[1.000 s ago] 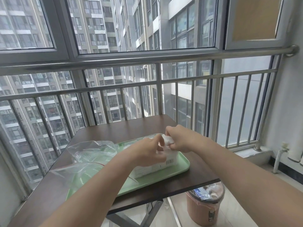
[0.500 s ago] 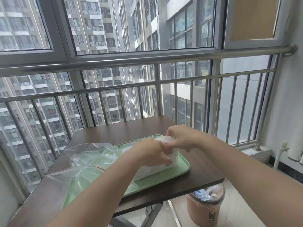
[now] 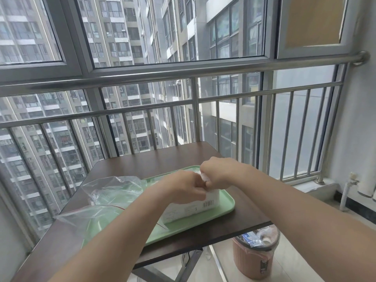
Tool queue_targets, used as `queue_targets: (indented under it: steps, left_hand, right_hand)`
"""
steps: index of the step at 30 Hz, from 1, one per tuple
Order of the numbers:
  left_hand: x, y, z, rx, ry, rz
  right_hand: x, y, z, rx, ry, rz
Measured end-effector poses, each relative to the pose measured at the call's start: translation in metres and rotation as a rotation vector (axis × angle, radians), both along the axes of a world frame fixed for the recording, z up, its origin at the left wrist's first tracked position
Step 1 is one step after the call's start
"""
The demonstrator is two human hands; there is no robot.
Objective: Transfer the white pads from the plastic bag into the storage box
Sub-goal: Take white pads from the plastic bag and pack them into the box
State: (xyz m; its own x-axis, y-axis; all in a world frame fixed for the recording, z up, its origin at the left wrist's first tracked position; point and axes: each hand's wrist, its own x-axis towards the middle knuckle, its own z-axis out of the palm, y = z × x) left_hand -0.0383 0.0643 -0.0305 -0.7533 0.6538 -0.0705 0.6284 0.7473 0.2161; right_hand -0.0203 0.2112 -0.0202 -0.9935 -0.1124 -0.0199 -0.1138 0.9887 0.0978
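A white storage box (image 3: 191, 208) with a barcode label stands on a green tray (image 3: 225, 208) on the dark table. My left hand (image 3: 183, 188) and my right hand (image 3: 215, 174) meet above the box, fingers closed around a bit of white pad (image 3: 203, 177) that shows between them. The box's top is hidden by my hands. A crumpled clear plastic bag (image 3: 107, 192) with a red zip line lies on the tray's left half; what it holds is too faint to tell.
The brown table (image 3: 154, 159) stands against a steel balcony railing (image 3: 195, 110) and windows. A pink waste bin (image 3: 255, 255) full of rubbish stands on the floor under the table's right front corner. A white pipe (image 3: 345, 192) rises at the right wall.
Both hands stayed over the box. The white pad stood well out between them a second ago; now only a small part of it shows. The view shifted a little.
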Motion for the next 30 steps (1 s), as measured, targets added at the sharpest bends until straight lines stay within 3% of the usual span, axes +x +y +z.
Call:
queue_targets:
  steps: [9,14,16,24,27,30]
  left_hand:
    - [-0.012,-0.009,-0.01,0.095,0.0,-0.003]
    - [-0.01,-0.011,-0.013,0.171,0.023,-0.005]
    - [-0.01,-0.012,-0.014,0.176,0.039,-0.003]
    - [-0.006,-0.012,-0.016,0.238,0.118,-0.008]
    - [-0.008,-0.014,-0.017,0.28,0.044,0.002]
    - [-0.015,-0.02,-0.013,0.44,-0.069,0.053]
  right_hand:
    - [0.008,-0.009,0.007,-0.12,-0.059,-0.084]
    - [0.011,-0.014,-0.004,0.005,0.169,-0.084]
    - [0.008,-0.013,-0.006,-0.018,0.178,-0.095]
    - [0.003,-0.025,-0.009,-0.004,0.142,-0.171]
    - [0.0,-0.021,-0.006,-0.055,0.063,-0.191]
    - [0.002,-0.013,0.003,-0.187,-0.054,-0.132]
